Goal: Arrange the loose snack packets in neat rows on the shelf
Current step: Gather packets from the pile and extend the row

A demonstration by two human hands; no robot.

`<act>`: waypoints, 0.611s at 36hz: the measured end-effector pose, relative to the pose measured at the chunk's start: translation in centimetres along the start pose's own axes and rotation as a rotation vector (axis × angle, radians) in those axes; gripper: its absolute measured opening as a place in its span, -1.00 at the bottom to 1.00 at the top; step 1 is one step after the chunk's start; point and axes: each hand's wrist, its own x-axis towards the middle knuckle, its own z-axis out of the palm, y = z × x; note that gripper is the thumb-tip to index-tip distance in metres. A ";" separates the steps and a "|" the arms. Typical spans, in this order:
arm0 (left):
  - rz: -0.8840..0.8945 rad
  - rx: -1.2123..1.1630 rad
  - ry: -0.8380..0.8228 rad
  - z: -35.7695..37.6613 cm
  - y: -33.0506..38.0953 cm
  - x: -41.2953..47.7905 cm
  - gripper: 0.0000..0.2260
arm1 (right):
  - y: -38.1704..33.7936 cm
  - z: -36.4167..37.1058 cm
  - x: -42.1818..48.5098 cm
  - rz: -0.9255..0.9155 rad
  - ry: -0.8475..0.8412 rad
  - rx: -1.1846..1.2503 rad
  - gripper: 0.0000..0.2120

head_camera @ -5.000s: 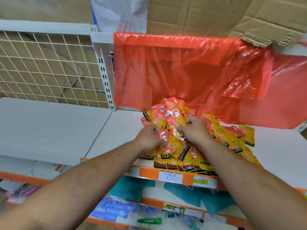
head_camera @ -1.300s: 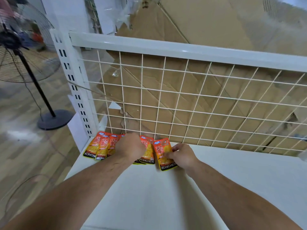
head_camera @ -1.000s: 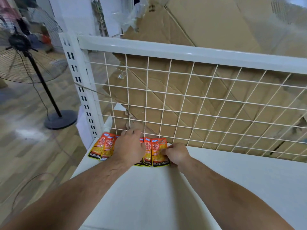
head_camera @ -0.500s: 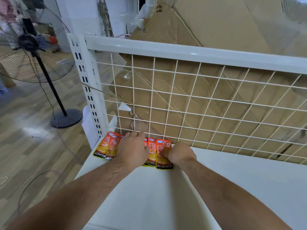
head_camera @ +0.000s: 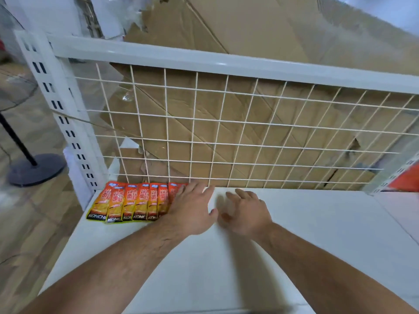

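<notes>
1. My left hand (head_camera: 192, 209) lies flat with its fingers straight. It presses on the right end of the packets (head_camera: 133, 202) and covers the last one or two of them.
2. My right hand (head_camera: 247, 211) is just beside the left, fingers loosely spread and holding nothing. It is over bare shelf (head_camera: 294, 245); it is a little blurred, so I cannot tell whether it touches the surface.
3. The packets form one row in the shelf's back left corner. They lie flat and overlap side by side, tops towards the grid (head_camera: 249, 132) and lettered ends towards me.
4. The row begins near the slotted post (head_camera: 56, 105) and runs right along the foot of the grid.
5. Behind the grid I see flattened cardboard (head_camera: 226, 30).
6. A dark round stand base (head_camera: 36, 168) sits on the wooden floor to the left.
</notes>
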 end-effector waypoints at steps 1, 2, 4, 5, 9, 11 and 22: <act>0.021 0.000 -0.017 0.3 0.9 0.3 -0.41 | 1.0 -0.1 -0.6 0.018 -0.010 -0.002 -0.34; 0.040 -0.002 -0.031 0.5 1.9 0.7 -0.41 | 2.1 -0.2 -1.3 0.035 -0.013 -0.004 -0.33; 0.070 -0.006 -0.068 0.6 4.2 1.2 -0.42 | 4.3 -0.7 -2.9 0.077 -0.011 -0.006 -0.32; 0.082 -0.007 -0.091 0.6 5.5 1.4 -0.42 | 5.4 -0.9 -3.7 0.100 -0.010 0.000 -0.32; 0.133 -0.006 -0.151 1.1 10.8 1.9 -0.42 | 10.1 -1.7 -6.9 0.174 0.009 0.023 -0.31; 0.156 0.001 -0.164 1.4 13.6 2.0 -0.42 | 12.6 -2.0 -8.4 0.202 0.017 0.036 -0.30; 0.212 0.028 -0.209 3.1 31.8 1.2 -0.37 | 28.4 -4.6 -18.7 0.262 0.106 0.059 -0.33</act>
